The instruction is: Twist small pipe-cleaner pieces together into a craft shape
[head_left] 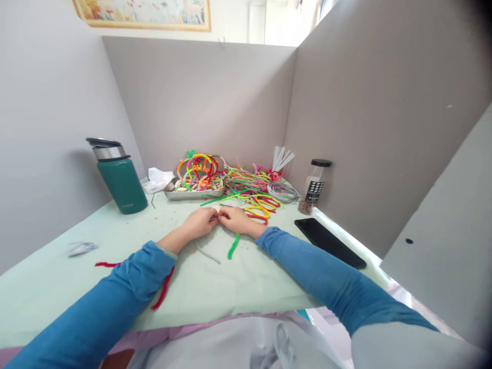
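2 bare hands, in blue sleeves, meet over the middle of a table covered with a pale green cloth (215,292). The left hand (197,224) and the right hand (235,221) have their fingers curled and their tips pinched together on a small pink piece (216,218), mostly hidden by the fingers, so its shape cannot be told.

Just below the right hand lies a short green fuzzy stem (233,246); nearer the left hand is a thin grey wire (208,254). Red fuzzy lengths (163,290) show on both sides of the left sleeve; whether they are 1 strip or 2 cannot be told. Beside the right wrist are bent yellow and red stems (258,211).

Beyond the hands, a metal tray (195,195) holds small pieces and colourful fuzzy loops. To its right come a heap of bright stems (246,180), a coil of grey wire (283,192), upright white strips (282,160) and a clear, black-lidded jar (314,187). A black phone (329,242) lies near the right sleeve. At far left stands a green bottle (123,184).
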### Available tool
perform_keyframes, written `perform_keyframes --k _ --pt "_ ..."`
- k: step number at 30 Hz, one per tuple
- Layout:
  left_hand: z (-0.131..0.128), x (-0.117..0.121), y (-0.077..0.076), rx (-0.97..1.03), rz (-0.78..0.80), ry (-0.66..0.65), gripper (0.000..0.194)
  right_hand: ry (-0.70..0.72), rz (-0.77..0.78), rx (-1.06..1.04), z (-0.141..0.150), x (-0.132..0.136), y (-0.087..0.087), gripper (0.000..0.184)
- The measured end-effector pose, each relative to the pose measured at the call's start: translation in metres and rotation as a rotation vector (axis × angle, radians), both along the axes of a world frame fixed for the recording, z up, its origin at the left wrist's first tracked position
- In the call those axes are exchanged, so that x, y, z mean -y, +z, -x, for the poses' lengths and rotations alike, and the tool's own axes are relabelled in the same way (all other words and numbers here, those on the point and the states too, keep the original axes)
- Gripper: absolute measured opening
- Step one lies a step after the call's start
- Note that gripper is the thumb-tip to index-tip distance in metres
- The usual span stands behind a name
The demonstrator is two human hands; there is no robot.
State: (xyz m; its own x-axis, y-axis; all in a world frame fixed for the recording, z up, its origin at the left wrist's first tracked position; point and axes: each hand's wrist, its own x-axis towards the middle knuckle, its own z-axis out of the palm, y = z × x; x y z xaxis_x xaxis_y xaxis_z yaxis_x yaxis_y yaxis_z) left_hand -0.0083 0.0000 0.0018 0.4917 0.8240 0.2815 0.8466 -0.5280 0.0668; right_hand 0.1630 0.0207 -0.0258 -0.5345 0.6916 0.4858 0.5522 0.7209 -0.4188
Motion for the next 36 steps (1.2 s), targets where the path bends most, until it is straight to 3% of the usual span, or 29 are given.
perform_keyframes --k 36 --pt "0.0005 -0.001 -0.0008 -0.024 -0.006 -0.008 0.018 -0.005 -0.016 0.018 0.0007 0.0 -0.0002 0.011"
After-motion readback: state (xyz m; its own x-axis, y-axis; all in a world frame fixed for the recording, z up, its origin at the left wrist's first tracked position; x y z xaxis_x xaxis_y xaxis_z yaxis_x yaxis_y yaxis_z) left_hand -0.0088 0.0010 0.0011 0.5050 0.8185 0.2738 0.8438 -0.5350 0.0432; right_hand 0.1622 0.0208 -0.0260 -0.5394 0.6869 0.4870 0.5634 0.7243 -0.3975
